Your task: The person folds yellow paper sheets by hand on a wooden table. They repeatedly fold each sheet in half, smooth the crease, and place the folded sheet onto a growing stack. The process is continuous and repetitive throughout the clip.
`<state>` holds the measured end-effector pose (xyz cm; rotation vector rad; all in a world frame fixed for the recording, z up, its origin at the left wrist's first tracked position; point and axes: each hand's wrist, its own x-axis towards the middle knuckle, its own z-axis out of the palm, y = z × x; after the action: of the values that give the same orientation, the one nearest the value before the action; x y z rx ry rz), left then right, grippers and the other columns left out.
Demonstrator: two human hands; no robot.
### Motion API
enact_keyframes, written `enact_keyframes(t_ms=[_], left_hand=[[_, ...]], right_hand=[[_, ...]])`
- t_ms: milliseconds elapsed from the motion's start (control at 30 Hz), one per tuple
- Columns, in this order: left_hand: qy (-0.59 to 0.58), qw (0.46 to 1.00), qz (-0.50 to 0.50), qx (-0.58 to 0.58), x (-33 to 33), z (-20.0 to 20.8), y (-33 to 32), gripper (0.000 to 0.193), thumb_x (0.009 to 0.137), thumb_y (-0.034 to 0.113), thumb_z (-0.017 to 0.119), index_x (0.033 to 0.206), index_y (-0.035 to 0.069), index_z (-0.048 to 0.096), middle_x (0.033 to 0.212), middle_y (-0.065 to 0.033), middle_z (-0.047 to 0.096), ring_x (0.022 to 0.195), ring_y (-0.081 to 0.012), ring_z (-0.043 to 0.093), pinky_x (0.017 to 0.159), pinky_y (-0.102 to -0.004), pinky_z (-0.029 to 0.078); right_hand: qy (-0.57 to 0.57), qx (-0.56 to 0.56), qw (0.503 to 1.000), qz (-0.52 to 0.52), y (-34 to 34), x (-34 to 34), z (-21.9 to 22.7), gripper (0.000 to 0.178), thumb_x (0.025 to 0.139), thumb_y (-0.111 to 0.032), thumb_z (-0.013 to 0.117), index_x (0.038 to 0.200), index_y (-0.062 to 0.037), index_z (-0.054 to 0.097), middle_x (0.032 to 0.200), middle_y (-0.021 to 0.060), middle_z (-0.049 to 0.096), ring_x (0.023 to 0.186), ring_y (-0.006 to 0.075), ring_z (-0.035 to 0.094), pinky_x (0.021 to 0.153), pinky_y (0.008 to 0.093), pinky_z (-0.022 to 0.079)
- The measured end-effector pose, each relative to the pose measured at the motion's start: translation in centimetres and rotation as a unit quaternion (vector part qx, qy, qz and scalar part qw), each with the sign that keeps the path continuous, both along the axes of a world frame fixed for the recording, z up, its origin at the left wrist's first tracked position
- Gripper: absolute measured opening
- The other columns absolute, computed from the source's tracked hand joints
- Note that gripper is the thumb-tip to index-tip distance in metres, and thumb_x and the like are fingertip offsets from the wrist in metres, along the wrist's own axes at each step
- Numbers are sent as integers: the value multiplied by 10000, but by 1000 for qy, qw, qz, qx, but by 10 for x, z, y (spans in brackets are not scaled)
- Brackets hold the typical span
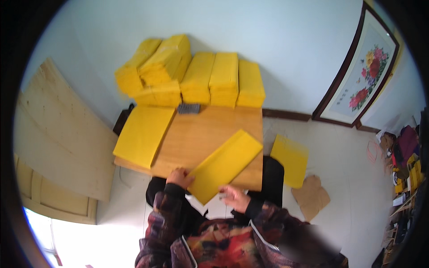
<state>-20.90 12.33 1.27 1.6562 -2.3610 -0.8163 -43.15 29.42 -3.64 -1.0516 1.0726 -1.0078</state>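
Observation:
A folded yellow sheet (225, 165), long and narrow, lies slanted across the front of the wooden table, its near corner jutting past the edge toward me. At its left corner my left hand (180, 177) has its fingers closed on the sheet's edge. My right hand (235, 198) is just off the sheet's near right edge, fingers curled. A small greyish bit shows between those fingertips, too small to name. On the table's left side lies a wider yellow sheet or stack (145, 135), flat.
Several tall yellow bundles (223, 78) line the back of the wooden table (203, 123). A dark grey small object (188, 108) sits before them. On the floor at right are a yellow sheet (290, 161) and brown paper (311, 197). A wooden board (62, 134) leans at left.

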Motion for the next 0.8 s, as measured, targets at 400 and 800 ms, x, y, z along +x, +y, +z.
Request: enact_keyframes(t_ms=[400, 800], left_hand=[[221, 952, 14, 212, 8, -9, 31, 254, 893, 211, 667, 1004, -8, 605, 753, -64, 663, 595, -122, 598, 520, -261, 463], [386, 839, -19, 382, -6, -31, 45, 393, 897, 197, 689, 1199, -28, 576, 916, -47, 694, 717, -98, 642, 613, -232, 504]], right_hand=[[-49, 91, 987, -124, 8, -2, 22, 260, 968, -83, 569, 1225, -44, 570, 949, -10, 573, 878, 90, 596, 788, 281, 545], [30, 46, 982, -179, 10, -8, 31, 177, 925, -32, 607, 1100, -29, 579, 878, 18, 614, 721, 67, 576, 661, 235, 525]])
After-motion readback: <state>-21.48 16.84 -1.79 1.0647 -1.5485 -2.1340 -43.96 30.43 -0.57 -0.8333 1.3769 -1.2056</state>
